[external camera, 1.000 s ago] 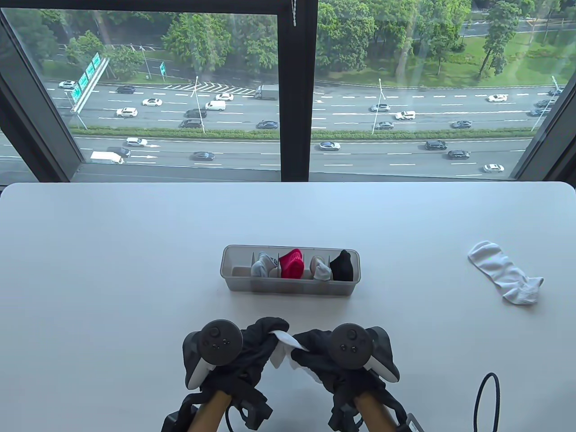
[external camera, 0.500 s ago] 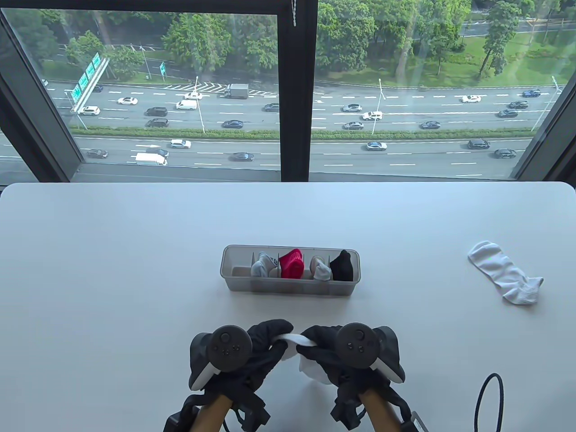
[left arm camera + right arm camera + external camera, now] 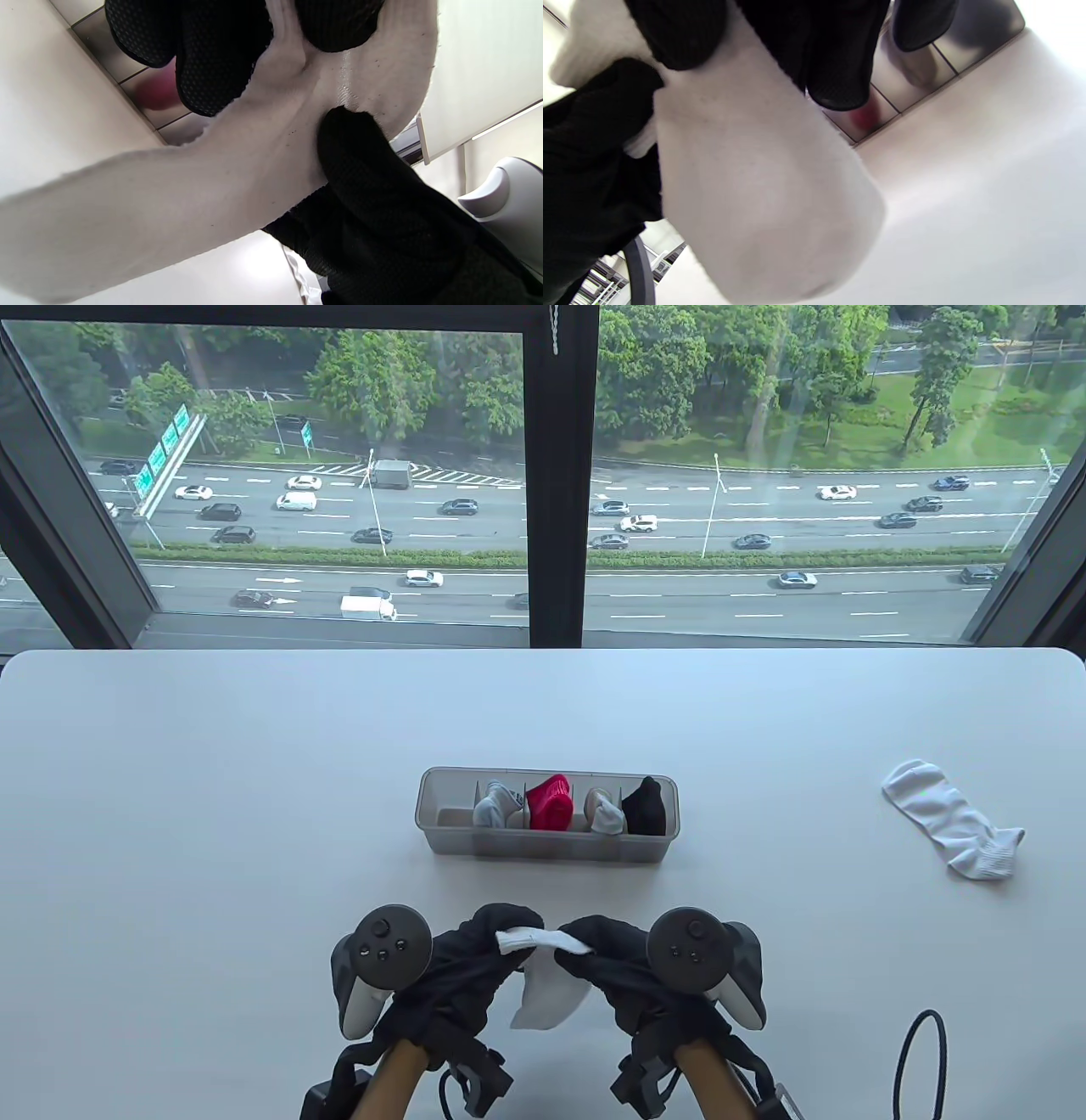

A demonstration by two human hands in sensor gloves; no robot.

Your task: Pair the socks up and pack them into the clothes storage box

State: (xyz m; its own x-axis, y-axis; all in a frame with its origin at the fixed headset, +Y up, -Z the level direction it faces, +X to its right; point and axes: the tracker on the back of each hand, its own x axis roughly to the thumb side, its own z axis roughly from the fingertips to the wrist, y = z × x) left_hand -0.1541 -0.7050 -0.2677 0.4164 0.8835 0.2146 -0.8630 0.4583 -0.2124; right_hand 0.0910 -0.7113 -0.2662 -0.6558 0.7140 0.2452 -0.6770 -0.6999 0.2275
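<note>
A white sock is held above the near table edge, its top edge pinched between left hand and right hand, fingers curled on the fabric; the rest hangs down. A second white sock lies far right. The storage box sits centrally, leftmost compartment unfilled, four holding socks.

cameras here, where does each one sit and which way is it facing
Table view: above the person, looking down and out over the table to the window; shows left hand, right hand, both trackers and forearms.
Left wrist view: under the left wrist, looking along the gloved fingers at the white sock.
Right wrist view: under the right wrist, looking past its fingers at the sock's hanging end.
Shared: both wrist views catch the storage box behind the sock.
</note>
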